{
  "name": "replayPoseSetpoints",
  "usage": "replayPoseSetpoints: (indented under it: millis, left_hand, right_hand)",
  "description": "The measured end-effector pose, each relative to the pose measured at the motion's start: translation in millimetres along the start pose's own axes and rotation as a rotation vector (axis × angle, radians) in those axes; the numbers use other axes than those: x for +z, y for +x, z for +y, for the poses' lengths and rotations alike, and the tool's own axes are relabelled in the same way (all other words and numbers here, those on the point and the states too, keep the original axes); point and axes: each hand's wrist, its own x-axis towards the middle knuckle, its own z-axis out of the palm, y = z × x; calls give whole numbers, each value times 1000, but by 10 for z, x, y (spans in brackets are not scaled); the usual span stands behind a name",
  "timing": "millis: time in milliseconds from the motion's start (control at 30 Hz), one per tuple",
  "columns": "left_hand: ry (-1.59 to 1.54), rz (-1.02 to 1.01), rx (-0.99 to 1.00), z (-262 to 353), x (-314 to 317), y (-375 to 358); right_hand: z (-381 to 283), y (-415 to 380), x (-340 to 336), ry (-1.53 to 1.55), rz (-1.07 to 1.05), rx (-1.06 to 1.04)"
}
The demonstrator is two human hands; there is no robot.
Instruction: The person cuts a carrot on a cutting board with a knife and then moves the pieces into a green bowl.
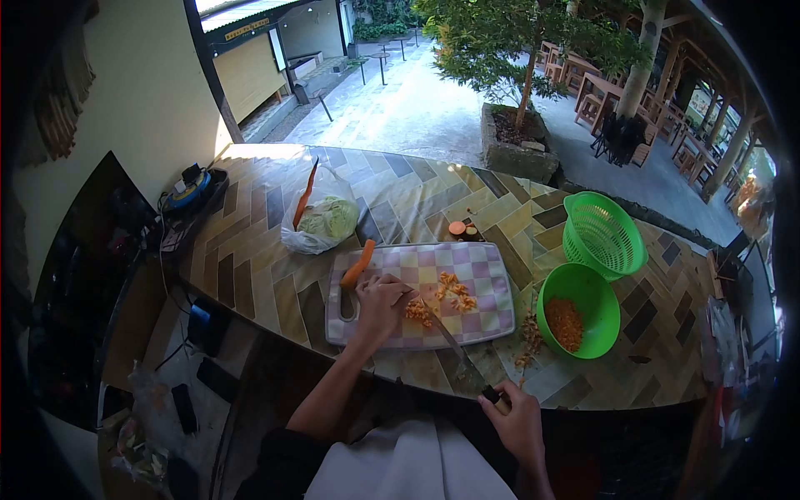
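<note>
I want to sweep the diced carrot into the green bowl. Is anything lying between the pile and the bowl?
The long knife blade crosses right beside the diced orange carrot pile on the checkered cutting board. Carrot peelings lie on the tiled counter before the round green plastic bowl.

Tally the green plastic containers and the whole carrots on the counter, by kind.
Green colander: 1
Green bowl: 1
Whole carrots: 2, one on the cutting board, one in the plastic bag
Total: 4

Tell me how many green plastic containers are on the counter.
2: a green colander at the counter's far right, and a green bowl of diced carrot just in front of it, beside the cutting board.
</note>
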Motion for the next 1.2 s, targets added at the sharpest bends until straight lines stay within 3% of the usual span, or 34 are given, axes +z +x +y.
replayPoseSetpoints:
  millis: [200, 300, 500, 700, 900, 1200]
  left_hand:
    - [-170, 47, 116, 137, 54, 19]
    - [-141, -86, -65, 327, 11, 68]
    - [-144, -101, 181, 204, 278, 286]
    - [-142, -334, 404, 31, 404, 495]
    - [-168, -424, 278, 55, 358, 551]
    - [-80, -450, 243, 169, 350, 605]
  right_hand:
    - [98, 46, 99, 235, 51, -8]
    - [184, 50, 140, 311, 83, 12]
    - [293, 14, 105, 332, 102, 51]
    - [339, -40, 80, 318, 104, 71]
    - [389, -30, 63, 301, 81, 102]
    - [300, -10, 29, 306, 38, 109]
